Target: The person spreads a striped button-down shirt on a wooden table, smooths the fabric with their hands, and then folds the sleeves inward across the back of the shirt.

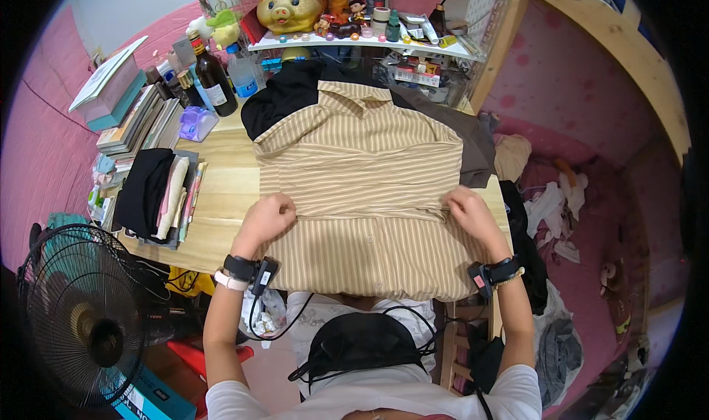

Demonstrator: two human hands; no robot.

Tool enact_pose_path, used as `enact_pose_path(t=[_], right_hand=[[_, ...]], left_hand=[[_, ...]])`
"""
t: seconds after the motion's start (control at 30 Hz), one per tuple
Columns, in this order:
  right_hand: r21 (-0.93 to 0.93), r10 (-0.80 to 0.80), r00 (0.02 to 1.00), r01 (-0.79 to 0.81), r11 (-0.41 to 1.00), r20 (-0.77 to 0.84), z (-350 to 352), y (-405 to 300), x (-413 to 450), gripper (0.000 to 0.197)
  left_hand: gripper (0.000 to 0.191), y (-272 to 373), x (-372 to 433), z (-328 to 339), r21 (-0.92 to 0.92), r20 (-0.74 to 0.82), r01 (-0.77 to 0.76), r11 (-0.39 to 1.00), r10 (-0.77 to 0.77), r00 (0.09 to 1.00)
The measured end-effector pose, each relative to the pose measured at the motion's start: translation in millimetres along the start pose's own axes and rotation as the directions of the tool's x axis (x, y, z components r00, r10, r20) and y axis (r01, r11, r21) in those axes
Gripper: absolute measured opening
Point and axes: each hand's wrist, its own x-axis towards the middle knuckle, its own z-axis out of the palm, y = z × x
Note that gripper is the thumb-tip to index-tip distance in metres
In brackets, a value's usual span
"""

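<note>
A tan-and-white striped collared shirt (365, 170) lies buttoned side down or partly turned across the desk; which way cannot be told. Its collar points away from me and its lower part hangs over the near edge. My left hand (271, 215) pinches the fabric at the shirt's left side, and my right hand (468, 209) pinches it at the right side. Between both hands runs a crosswise fold. Under the collar end lie a black garment (271, 96) and a dark grey-brown garment (476, 148).
Folded clothes (145, 193) are stacked at the desk's left, near books (130, 123) and a brown glass bottle (213, 82). A shelf (332, 40) holding a golden piggy bank (291, 7) stands behind. A black fan (88, 320) is at lower left.
</note>
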Motion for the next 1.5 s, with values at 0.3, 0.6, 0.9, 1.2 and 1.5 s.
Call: enact_pose_path(t=[0.3, 0.6, 0.9, 1.2, 1.5], right_hand=[[-0.344, -0.119, 0.992, 0.098, 0.934, -0.038, 41.7, -18.8, 75.4, 0.039], [-0.426, 0.443, 0.893, -0.432, 0.795, -0.079, 16.1, 27.4, 73.0, 0.056], [-0.323, -0.080, 0.971, 0.153, 0.934, 0.226, 67.1, -58.2, 98.7, 0.048], [-0.481, 0.492, 0.852, -0.513, 0.711, -0.181, -1.6, 58.0, 64.3, 0.045], [-0.430, 0.142, 0.988, -0.102, 0.897, 0.062, 43.9, -4.9, 53.8, 0.049]], left_hand=[[0.053, 36.1, 56.7, 31.2, 0.208, -0.009, -0.082, 0.975, 0.086, 0.996], [0.078, -26.3, 51.5, 5.5, 0.195, 0.026, 0.428, 0.883, -0.441, 0.897], [0.064, 54.3, 67.2, 62.4, 0.289, 0.056, -0.235, 0.928, 0.229, 0.972], [0.066, 2.2, 49.8, 22.7, 0.273, 0.094, 0.227, 0.935, -0.261, 0.961], [0.065, 26.9, 49.9, 61.9, 0.250, -0.075, -0.048, 0.967, 0.068, 0.995]])
